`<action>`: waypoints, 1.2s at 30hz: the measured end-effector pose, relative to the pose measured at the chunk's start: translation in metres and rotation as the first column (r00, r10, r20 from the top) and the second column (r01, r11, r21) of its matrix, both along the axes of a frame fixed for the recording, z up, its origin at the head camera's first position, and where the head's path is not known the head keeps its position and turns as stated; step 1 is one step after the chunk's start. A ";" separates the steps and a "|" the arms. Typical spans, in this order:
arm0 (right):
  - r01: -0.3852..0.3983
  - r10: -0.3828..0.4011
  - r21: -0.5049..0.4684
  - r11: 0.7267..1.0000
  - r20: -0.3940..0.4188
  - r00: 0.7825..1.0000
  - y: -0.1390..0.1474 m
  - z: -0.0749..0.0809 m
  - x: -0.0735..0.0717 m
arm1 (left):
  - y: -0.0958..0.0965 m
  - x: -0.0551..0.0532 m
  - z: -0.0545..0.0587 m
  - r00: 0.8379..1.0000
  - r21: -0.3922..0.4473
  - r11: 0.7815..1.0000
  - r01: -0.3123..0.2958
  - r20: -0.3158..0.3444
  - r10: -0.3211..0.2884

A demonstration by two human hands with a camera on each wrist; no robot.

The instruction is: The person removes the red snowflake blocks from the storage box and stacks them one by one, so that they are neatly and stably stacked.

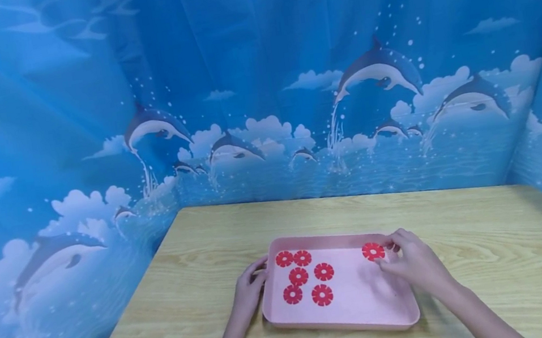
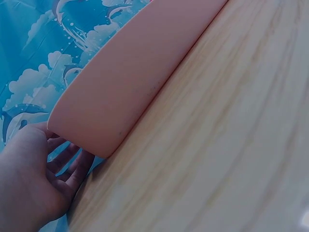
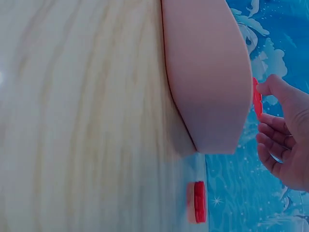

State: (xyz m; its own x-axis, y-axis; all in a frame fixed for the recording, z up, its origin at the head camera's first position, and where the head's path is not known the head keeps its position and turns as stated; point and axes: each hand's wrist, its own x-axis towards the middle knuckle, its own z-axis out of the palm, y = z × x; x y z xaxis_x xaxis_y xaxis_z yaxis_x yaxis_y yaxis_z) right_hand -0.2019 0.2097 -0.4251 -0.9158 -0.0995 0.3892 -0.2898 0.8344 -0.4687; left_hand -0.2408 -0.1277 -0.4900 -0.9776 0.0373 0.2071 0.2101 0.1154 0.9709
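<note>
A shallow pink tray [image 1: 361, 305] stands on the table with several red notched plastic discs [image 1: 322, 294] lying flat in its left half. My left hand [image 1: 249, 286] holds the tray's left edge; in the left wrist view its curled fingers [image 2: 79, 169] lie against the outer wall near a corner. My right hand [image 1: 414, 261] is over the tray's right end, pinching one red notched disc [image 1: 373, 251] between thumb and fingers. The right wrist view shows that held disc [image 3: 257, 99] edge-on above the rim, with the other fingers loosely bent.
In the right wrist view, a red piece [image 3: 200, 202] sits on the tabletop beyond the tray's corner. The wood-grain table [image 1: 227, 229] extends around the tray. A blue dolphin-print curtain [image 1: 259, 79] hangs behind the table and at its sides.
</note>
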 end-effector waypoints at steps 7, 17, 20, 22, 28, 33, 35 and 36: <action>0.039 -0.039 0.007 0.999 -0.020 0.999 0.021 0.005 0.009 | 0.000 -0.002 0.005 0.995 0.010 1.000 0.003 0.100 -0.004; 0.106 -0.106 -0.009 0.994 -0.031 0.994 0.050 0.004 0.021 | 0.007 0.017 0.035 0.997 -0.019 1.000 -0.003 0.079 0.005; 0.114 -0.114 -0.019 0.993 -0.041 0.993 0.056 0.001 0.024 | 0.007 0.016 0.035 0.997 -0.022 1.000 -0.004 0.077 0.005; 0.119 -0.119 -0.016 0.993 -0.049 0.992 0.059 -0.002 0.025 | 0.007 0.016 0.034 0.997 -0.015 1.000 -0.003 0.078 0.004; 0.121 -0.123 -0.023 0.992 -0.099 0.987 0.066 -0.008 0.028 | 0.007 0.016 0.035 0.997 -0.016 1.000 -0.003 0.077 0.004; 0.096 -0.102 -0.055 0.994 -0.113 0.988 0.073 -0.017 0.028 | 0.007 0.019 0.038 0.997 -0.031 1.000 -0.005 0.083 0.008; 0.091 -0.097 -0.058 0.994 -0.104 0.990 0.077 -0.023 0.027 | 0.007 0.017 0.037 0.996 -0.026 1.000 -0.004 0.084 0.006; 0.088 -0.093 -0.057 0.994 -0.104 0.990 0.079 -0.026 0.027 | 0.007 0.016 0.035 0.997 -0.022 1.000 -0.001 0.083 0.003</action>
